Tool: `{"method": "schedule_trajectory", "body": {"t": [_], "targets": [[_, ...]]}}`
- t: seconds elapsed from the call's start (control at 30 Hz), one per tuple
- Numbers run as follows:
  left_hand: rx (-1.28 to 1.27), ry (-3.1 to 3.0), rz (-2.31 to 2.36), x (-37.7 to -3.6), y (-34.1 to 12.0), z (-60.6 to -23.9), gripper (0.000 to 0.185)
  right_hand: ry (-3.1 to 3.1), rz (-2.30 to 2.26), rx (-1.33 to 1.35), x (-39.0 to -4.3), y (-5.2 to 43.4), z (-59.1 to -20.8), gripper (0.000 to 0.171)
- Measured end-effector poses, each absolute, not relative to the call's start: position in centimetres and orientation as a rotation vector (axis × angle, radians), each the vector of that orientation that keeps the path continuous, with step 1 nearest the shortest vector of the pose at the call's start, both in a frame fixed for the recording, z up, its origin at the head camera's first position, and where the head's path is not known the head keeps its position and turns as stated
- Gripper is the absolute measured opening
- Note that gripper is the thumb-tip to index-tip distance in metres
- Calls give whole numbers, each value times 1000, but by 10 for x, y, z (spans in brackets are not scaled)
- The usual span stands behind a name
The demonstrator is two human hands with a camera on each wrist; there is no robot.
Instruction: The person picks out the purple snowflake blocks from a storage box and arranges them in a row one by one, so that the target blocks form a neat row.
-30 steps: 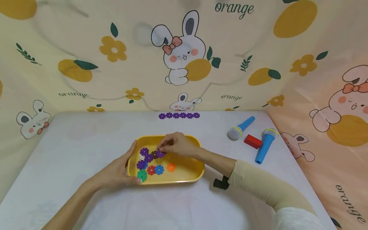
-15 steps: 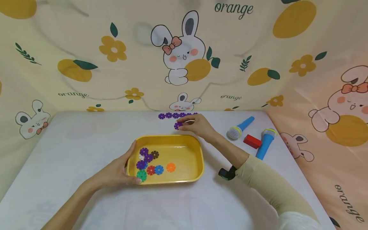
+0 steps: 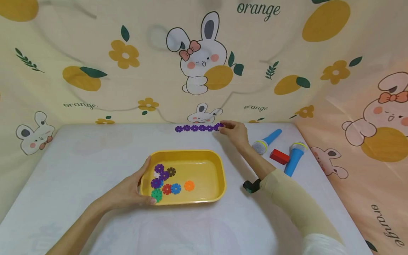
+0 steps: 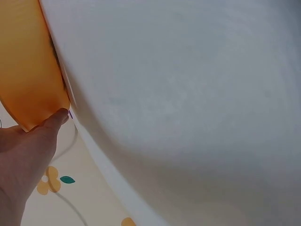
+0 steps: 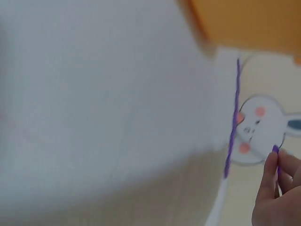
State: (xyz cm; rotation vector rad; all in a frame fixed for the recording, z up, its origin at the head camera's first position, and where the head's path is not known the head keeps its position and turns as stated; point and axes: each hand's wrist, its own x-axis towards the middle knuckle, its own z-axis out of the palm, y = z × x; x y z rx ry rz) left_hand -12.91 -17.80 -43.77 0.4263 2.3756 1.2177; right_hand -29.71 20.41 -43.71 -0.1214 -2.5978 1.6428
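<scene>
Head view: I get soft, fairly even light, warm yellow on the left of the printed cloth [image 3: 143,78], pinker at right. I cannot tell where the source sits. The desk [image 3: 95,159] reads pale, faintly lavender. Diffuse shadows lie beneath the yellow tray [image 3: 204,180] and along the right sleeve [image 3: 296,203]; a thin glint marks the tray's far inner wall. Cloth prints near the right edge look stretched. Left wrist feed: dimmer, grey, dark at the top right corner, broad shadow low down. Right wrist feed: hazy; tray corner smeared, fingers [image 5: 269,174] and purple disc [image 5: 275,149] slightly soft.
</scene>
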Motion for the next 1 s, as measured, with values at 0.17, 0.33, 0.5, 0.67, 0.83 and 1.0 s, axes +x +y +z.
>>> {"method": "schedule_trajectory", "body": {"t": [0.17,0.33,0.5,0.67,0.83,1.0], "targets": [[426,2372,1226,-130,-179,-439,132,-2593,1501,-227,-312,210,-452,33],[427,2373,1230,-129,-179,-438,131,-2615,1412,-311,-323,216,-466,33],[433,2380,1220,-129,-179,-436,131,-2672,1304,-354,-330,222,-471,31],[431,2383,1207,-129,-178,-436,131,-2754,1301,-333,-332,224,-468,32],[444,2386,1204,-130,-178,-435,131,-2810,1305,-328,-331,224,-465,32],[436,2388,1198,-129,-179,-435,131,-2855,1258,-291,-330,222,-463,33]]}}
